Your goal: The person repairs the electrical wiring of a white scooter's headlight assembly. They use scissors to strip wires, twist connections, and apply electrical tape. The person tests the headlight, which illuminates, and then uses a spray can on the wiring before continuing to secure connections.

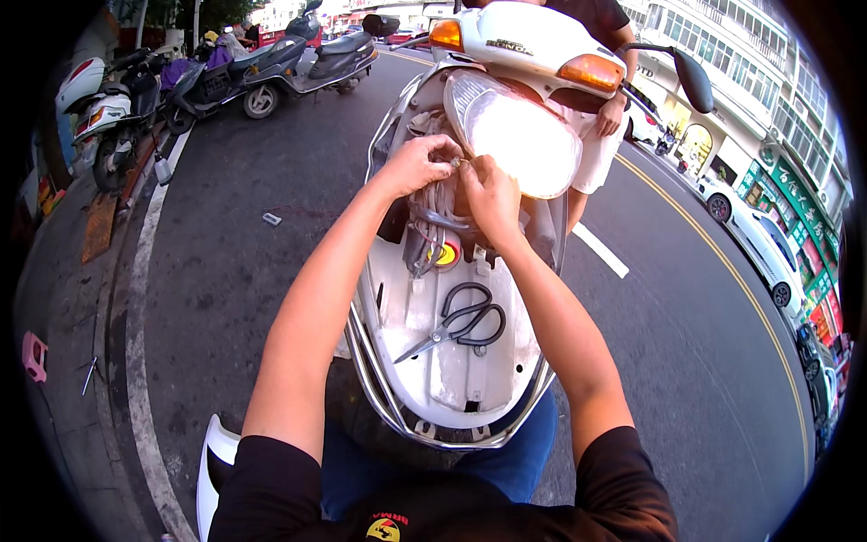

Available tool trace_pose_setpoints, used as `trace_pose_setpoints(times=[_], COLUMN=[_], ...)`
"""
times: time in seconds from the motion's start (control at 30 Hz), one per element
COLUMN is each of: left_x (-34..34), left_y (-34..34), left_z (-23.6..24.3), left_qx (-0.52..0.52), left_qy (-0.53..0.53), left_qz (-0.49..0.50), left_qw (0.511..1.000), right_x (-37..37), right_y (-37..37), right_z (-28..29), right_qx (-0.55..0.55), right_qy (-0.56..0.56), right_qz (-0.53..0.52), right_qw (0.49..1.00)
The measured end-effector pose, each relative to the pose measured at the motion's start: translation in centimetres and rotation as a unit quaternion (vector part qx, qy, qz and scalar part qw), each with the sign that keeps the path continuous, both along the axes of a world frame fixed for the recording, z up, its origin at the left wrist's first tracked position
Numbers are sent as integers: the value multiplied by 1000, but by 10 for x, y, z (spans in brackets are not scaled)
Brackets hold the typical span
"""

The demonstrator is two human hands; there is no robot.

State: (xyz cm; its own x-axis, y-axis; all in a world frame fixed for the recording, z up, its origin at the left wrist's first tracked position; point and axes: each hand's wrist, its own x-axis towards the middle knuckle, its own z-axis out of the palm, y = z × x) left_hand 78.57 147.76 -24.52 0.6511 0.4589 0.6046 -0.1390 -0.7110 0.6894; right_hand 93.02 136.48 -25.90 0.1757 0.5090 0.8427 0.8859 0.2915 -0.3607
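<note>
Left hand [421,167], right hand [493,197]: fingers pinch tiny bit [458,163], too small to tell, near lamp [522,135]. Scissors [440,335] on white panel [456,396].

Free room nearside of the scissors [440,336], obstructive cables [439,218] beyond.

An open-air city street, seen by daylight, is indicated. The dark asphalt [262,298] is marked by a white edge line [137,343] at the left of the frame and a double yellow line [763,307] at the right. Scooters [348,45] are parked at the upper left; a white car [763,239], a green shopfront [795,203] and multi-storey buildings [722,41] are seen toward the right.
</note>
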Motion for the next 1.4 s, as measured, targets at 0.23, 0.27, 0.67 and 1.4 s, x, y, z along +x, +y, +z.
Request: trace_pose_setpoints(times=[0.23,0.27,0.67,1.4], left_x=[7,7,10,4], left_y=[2,1,7,-52], left_z=[0,-1,-3,8], left_qx=[43,53,102,407], left_qy=[15,13,40,41], left_qz=[22,28,113,234], left_qw=[999,998,988,882], right_x=[0,1,7,229], right_y=[-2,-3,-100,-342], right_z=[1,1,129,-196], right_qx=[-4,1,75,-598], right_qy=[68,86,118,-35], right_qz=[40,56,238,-181], right_qw=[997,995,961,780])
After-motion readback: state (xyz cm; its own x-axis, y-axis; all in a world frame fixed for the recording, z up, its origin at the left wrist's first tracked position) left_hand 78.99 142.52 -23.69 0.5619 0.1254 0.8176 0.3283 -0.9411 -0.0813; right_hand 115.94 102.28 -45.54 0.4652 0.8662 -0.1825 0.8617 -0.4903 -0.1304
